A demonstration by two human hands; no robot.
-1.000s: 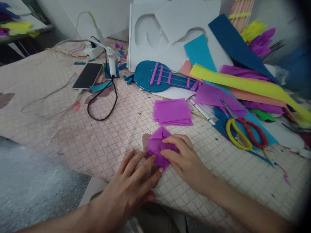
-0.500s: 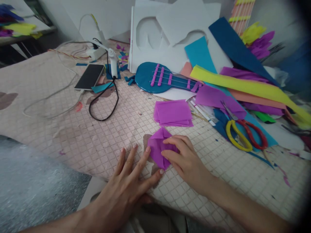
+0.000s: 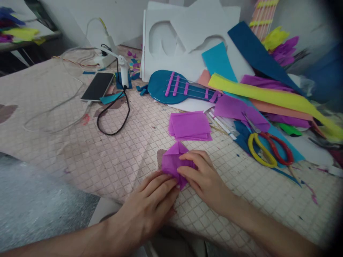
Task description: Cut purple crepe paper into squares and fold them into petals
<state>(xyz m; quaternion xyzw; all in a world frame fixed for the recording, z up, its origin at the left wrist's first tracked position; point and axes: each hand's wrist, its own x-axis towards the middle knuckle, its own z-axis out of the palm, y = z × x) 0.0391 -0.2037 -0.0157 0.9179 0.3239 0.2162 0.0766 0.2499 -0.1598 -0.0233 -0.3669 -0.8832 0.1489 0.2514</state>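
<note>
The left forearm (image 3: 80, 235), bare, is slanting in from the near left; the left grip (image 3: 150, 207) is lying back upward, its fingers (image 3: 164, 184) close together and pointing far right. The right forearm (image 3: 264, 223), also bare, is angling in from the near right; the right grip (image 3: 209, 178) is curving leftward, fingers bending, both hands' tips nearly meeting.

Pale wall (image 3: 125, 18), grey floor (image 3: 34, 207); diamond-patterned tabletop (image 3: 142, 142), second table (image 3: 53, 36) beyond

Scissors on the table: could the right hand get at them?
Likely yes: the scissors lie uncovered to the right of the right hand, with nothing apparently blocking the way, though that hand is on the folded purple paper.
</note>
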